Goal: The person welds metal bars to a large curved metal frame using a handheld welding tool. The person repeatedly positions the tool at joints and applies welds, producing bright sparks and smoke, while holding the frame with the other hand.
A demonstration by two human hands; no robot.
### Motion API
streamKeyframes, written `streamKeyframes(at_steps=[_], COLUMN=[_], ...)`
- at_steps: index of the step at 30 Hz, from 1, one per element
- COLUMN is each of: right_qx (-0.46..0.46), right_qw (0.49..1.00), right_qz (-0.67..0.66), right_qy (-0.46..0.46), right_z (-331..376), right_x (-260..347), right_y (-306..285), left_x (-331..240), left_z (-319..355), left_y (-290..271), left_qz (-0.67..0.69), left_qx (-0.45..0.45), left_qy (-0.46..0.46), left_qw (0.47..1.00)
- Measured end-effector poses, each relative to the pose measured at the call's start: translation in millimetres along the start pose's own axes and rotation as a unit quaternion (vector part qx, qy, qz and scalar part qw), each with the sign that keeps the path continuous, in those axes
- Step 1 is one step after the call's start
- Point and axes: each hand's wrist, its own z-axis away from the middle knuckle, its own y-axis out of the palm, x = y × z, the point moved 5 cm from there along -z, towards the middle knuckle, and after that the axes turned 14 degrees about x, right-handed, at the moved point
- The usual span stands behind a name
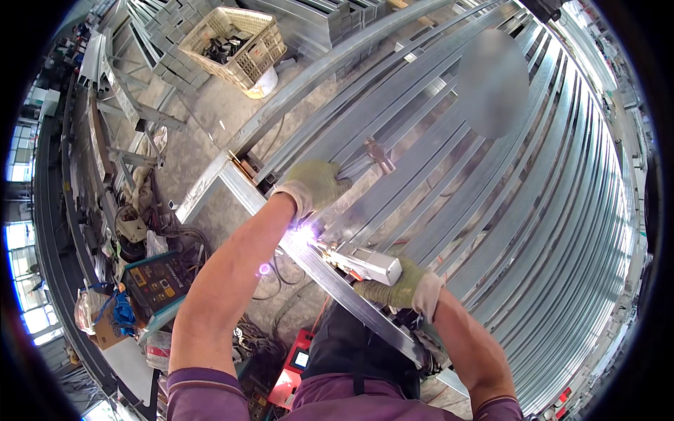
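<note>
My left hand [317, 184], in a greenish work glove with a pale cuff, is closed round the handle of a hammer [379, 156], its head pointing right over the steel slats. My right hand [397, 286], gloved the same way, grips a welding gun [372, 264] with a silver box-shaped body and a brass-coloured nozzle. A bright white-violet weld spark [302, 236] glares at the nozzle's tip, on a galvanized steel bar [323, 270] running in front of my body. The glare hides the joint itself.
Long galvanized slats [421, 179] fill the right side. A beige plastic crate [267, 56] holding dark parts stands at the back, near stacked steel tubes [168, 63]. A dark machine with a control panel [160, 281] is at left; a red box with a small screen [291, 372] stands below, near cables.
</note>
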Motion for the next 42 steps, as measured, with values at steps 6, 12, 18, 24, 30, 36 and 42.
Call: streamKeyframes(at_steps=[6, 12, 18, 24, 30, 36, 42], right_qx=[-0.060, -0.172, -0.264, -0.312, -0.394, -0.488, -0.471], right_qw=[0.990, 0.978, 0.955, 0.930, 0.887, 0.846, 0.847], right_qz=[-0.129, -0.121, -0.098, -0.148, -0.117, -0.146, -0.184], right_qy=[-0.023, -0.016, -0.095, -0.122, -0.212, -0.160, -0.163], right_z=[26.1, 115.3, 162.7, 175.5, 200.5, 249.8, 273.8], right_x=[-19.0, 1.8, -23.8, -62.2, -153.4, -231.8, -240.8], right_y=[13.7, 4.3, 32.1, 68.4, 93.9, 114.8, 135.5], left_x=[20.3, 53.6, 32.0, -63.6, -213.8, -219.1, -201.4], left_z=[55.7, 174.2, 228.2, 239.8, 254.2, 276.7, 287.3], left_y=[-13.1, 18.2, 116.0, 198.5, 258.2, 289.9, 271.1], left_qz=[0.329, 0.583, 0.657, 0.633, 0.644, 0.472, 0.428], left_qx=[-0.082, -0.201, -0.160, 0.161, 0.338, 0.287, 0.162], left_qy=[-0.094, -0.046, 0.032, 0.057, 0.271, 0.290, 0.255], left_qw=[0.936, 0.786, 0.736, 0.755, 0.630, 0.781, 0.852])
